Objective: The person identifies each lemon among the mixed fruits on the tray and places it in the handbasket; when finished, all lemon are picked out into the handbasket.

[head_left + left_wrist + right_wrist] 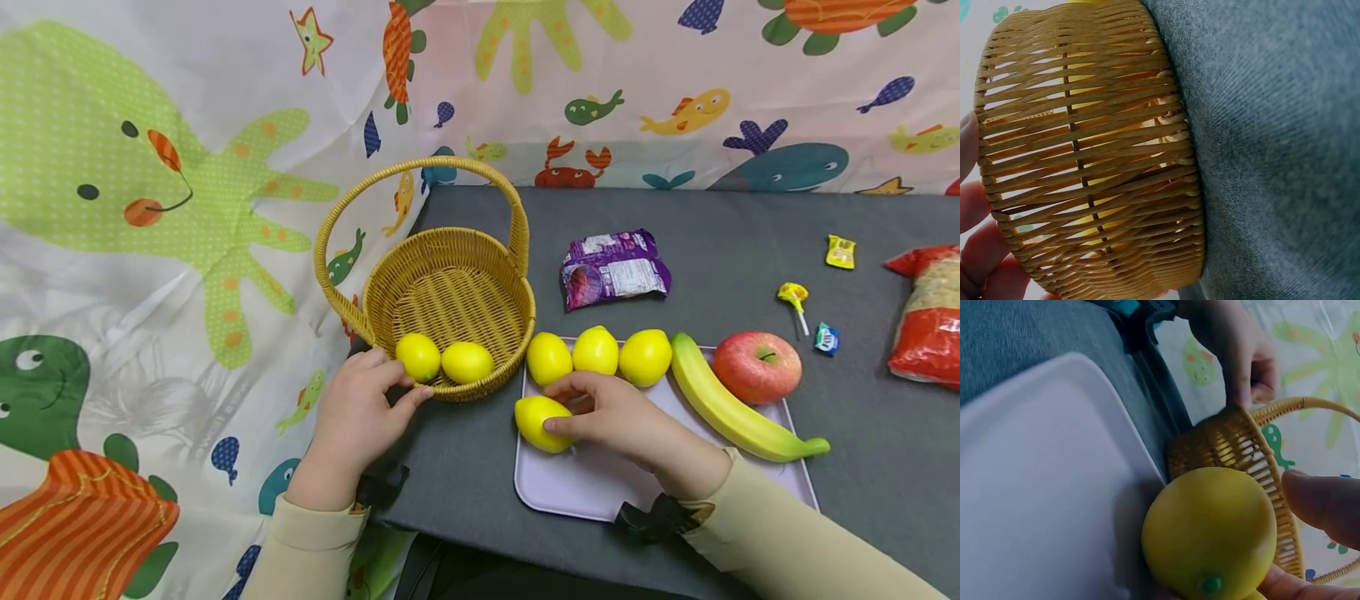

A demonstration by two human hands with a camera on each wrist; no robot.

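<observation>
My left hand (356, 412) grips the near rim of a woven basket (450, 300) with a tall hoop handle; the left wrist view shows its fingers (988, 250) along the basket's side. Two lemons lie inside against the near wall, a left one (417, 357) and a right one (467, 362). Over the left edge of a pale tray (570, 492), my right hand (618, 417) holds another lemon (542, 423) between thumb and fingers. In the right wrist view this lemon (1210, 531) partly hides the basket. Whether it touches the tray I cannot tell.
Along the tray's back edge sit three lemons (596, 350), a banana (738, 408) and an apple (757, 367). Behind it lies a purple snack packet (617, 268). To the right are a lollipop (793, 296), small yellow (841, 252) and blue (827, 339) sweets, and a red bag (930, 317).
</observation>
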